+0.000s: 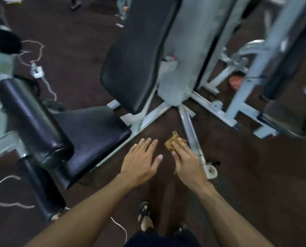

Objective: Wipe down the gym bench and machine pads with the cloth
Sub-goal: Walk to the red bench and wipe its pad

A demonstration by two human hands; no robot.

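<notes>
text: none legible | labels: none | brands: none | numbers: 0 readable | signs: none

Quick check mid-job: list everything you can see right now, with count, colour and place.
cloth: 1, tan, in right hand, above the floor
seat pad: 1, black, left of centre
back pad: 1, black, tilted, top centre
roller pads: 2, black, left
frame: grey-white tubes, centre and right
cord: white, on floor, left
floor: dark brown
sandalled foot: 1, bottom centre
left hand: open, holding nothing
right hand: fingers gripping cloth
</notes>
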